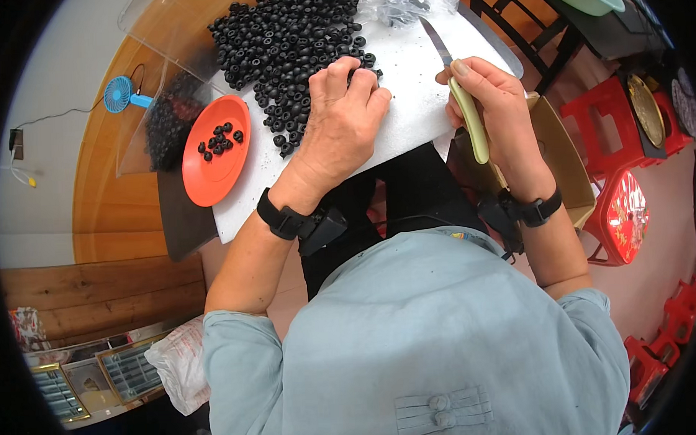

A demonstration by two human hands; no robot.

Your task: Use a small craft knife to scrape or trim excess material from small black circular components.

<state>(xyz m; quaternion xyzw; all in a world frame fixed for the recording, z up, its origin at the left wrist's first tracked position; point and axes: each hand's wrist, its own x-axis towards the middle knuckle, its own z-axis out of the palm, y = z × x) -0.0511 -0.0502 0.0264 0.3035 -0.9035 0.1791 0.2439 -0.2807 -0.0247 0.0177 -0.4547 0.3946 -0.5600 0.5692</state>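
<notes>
White board [412, 85] across the lap, upper centre of frame. Left hand [337, 118] flat on it, fingers curled down onto edge of black ring heap [288, 35], gripping nothing clearly. Right hand [490, 105] closed around pale-handled knife [463, 98], blade up-left. Orange plate [208, 169] with few rings left of board; red stools [613, 124] far right.

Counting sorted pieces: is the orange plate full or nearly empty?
Nearly empty: the orange plate holds only a small cluster of black beads.
</notes>
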